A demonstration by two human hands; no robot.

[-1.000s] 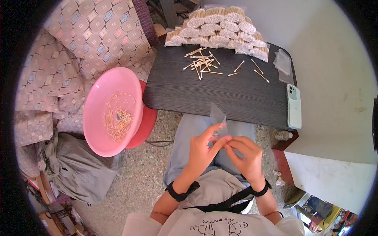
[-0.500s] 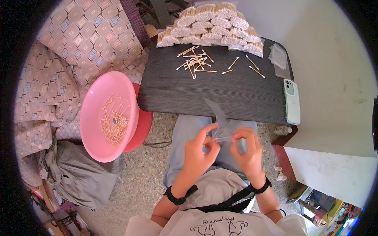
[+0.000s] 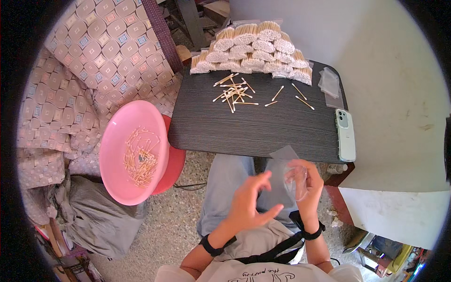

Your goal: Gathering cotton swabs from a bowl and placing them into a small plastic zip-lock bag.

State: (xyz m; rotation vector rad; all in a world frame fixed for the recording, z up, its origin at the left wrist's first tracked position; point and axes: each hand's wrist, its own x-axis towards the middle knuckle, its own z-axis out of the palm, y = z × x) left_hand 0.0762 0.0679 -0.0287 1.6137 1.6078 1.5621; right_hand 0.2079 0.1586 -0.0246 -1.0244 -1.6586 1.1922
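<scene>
My right hand holds a small clear plastic bag above my lap, its mouth pulled wide. My left hand hovers just left of the bag with fingers spread, holding nothing. Ahead of me is a dark table with several loose wooden cotton swabs scattered on it. A stack of bagged swab bundles lines the table's far edge.
A pink basin with several swabs sits on a red stool to my left. A phone and spare clear bags lie at the table's right side. A patterned cushion and grey cloth lie on the left.
Both hands were pinching the clear bag together. My left hand has let go and drawn back with fingers spread, while my right hand keeps the bag, now opened wider.
</scene>
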